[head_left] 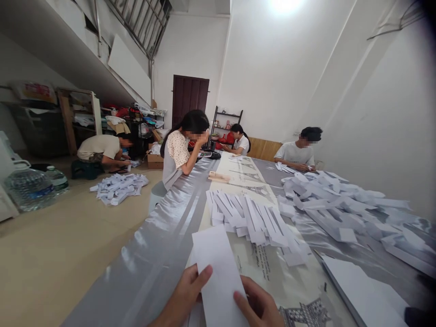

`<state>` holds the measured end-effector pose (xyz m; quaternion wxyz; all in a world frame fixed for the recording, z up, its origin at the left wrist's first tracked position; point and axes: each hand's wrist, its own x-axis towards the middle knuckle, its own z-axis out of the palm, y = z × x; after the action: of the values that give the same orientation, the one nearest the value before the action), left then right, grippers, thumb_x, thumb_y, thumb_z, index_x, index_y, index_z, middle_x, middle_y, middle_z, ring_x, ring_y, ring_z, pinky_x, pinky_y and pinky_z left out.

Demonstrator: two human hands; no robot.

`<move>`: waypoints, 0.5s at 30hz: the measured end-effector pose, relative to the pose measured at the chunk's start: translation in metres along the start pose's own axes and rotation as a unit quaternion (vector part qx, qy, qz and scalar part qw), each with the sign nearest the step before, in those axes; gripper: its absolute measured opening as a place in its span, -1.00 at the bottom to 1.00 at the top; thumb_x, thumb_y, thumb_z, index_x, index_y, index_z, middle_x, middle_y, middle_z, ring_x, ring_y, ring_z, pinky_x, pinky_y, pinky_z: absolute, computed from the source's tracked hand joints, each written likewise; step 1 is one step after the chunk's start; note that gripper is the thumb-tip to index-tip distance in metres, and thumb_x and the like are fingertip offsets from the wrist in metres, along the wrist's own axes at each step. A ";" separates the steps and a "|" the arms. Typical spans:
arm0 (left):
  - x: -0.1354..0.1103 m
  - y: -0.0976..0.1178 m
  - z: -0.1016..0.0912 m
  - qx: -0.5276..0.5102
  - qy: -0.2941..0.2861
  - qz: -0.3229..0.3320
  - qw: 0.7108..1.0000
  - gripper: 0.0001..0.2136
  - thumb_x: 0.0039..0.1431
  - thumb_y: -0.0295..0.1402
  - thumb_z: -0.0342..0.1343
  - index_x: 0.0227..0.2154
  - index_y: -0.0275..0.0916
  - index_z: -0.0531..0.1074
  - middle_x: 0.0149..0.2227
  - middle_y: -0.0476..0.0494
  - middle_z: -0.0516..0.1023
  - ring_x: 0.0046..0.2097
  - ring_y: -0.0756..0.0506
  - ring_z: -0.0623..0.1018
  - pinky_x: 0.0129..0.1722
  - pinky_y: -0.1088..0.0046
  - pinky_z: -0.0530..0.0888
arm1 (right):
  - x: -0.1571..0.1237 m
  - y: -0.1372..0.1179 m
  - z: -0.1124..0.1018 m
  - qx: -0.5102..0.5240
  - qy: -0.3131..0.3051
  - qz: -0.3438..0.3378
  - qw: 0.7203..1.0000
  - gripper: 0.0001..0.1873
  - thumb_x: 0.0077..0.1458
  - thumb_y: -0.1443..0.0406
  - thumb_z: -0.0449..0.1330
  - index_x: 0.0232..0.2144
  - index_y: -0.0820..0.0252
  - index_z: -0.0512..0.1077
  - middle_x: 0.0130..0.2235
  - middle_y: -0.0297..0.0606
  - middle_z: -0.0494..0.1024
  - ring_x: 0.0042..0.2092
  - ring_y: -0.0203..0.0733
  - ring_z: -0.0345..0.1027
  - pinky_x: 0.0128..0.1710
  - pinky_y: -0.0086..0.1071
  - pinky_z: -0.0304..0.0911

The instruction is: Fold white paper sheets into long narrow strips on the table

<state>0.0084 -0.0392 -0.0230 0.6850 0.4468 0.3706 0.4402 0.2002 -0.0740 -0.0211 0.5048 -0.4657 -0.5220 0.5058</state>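
We judge the step in hand to be squaring up a piece of white paper [218,268] over the near part of the table [136,259]. Our left hand [186,288] pinches its left edge, thumb in front; our right hand [259,302] pinches the right edge, nearer us. The next move, we think, calls for even thumb pressure and aligned edges. We count one held piece, perhaps layered; three large heaps, namely the middle heap [250,218], right heap [340,211] and far-left floor heap [119,187], their strips too overlapped to number; one wooden piece [219,176]; two water bottles [30,187] at left; four other people [177,152]
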 end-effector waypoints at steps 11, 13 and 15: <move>0.000 -0.003 -0.006 0.159 -0.036 -0.055 0.985 -0.43 0.04 0.21 0.20 -0.30 -0.31 0.43 -0.47 -0.14 0.55 -0.61 -0.07 0.47 -0.66 0.45 0.35 | -0.012 -0.018 0.000 -0.067 0.007 -0.021 0.998 -0.40 0.14 -0.16 0.21 0.04 0.04 0.57 0.10 -0.09 0.54 0.12 0.09 0.39 0.05 -0.20 0.38; 0.000 -0.003 -0.005 0.164 -0.030 -0.055 0.985 -0.41 0.03 0.22 0.21 -0.27 -0.32 0.44 -0.46 -0.13 0.54 -0.61 -0.05 0.45 -0.68 0.47 0.33 | -0.014 -0.024 0.003 -0.062 -0.013 -0.011 0.998 -0.40 0.17 -0.19 0.15 0.02 0.02 0.59 0.17 -0.11 0.49 0.20 0.09 0.33 0.13 -0.16 0.33; 0.000 -0.002 -0.005 0.172 -0.017 -0.054 0.983 -0.38 0.01 0.23 0.21 -0.25 -0.33 0.44 -0.43 -0.12 0.53 -0.59 -0.06 0.47 -0.67 0.48 0.33 | -0.015 -0.026 0.006 -0.051 -0.025 0.010 0.998 -0.38 0.14 -0.21 0.17 0.02 0.02 0.59 0.18 -0.12 0.49 0.22 0.11 0.31 0.16 -0.13 0.29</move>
<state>0.0050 -0.0380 -0.0268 0.6270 0.5450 0.4525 0.3242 0.1957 -0.0910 0.0041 0.4621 -0.4831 -0.5548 0.4952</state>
